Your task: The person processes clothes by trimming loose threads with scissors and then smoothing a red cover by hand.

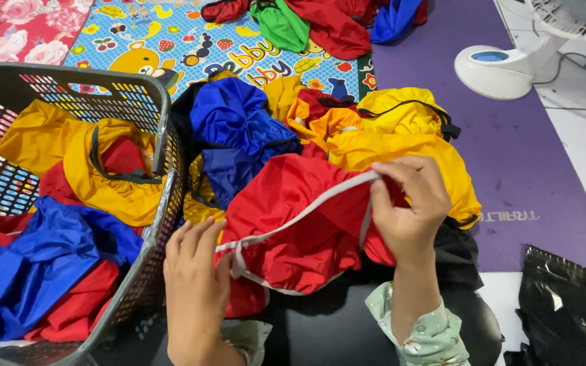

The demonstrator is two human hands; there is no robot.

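Note:
A red fabric piece (293,224) with a white drawstring cord (306,207) along its edge lies in front of me. My right hand (408,207) pinches the cord and the red cloth at its upper right. My left hand (194,274) grips the cloth's lower left edge, where the cord loops. The cord is stretched between both hands. Behind the red piece lies a heap of blue cloth (239,135) and yellow cloth (388,139) with black cords.
A dark plastic basket (150,102) at my left holds yellow, blue and red fabric. A white fan base (493,68) stands on a purple mat (530,156) at the right. Black plastic wrap (561,305) lies at the lower right. More red, green and blue cloth (306,24) sits farther back on a patterned mat.

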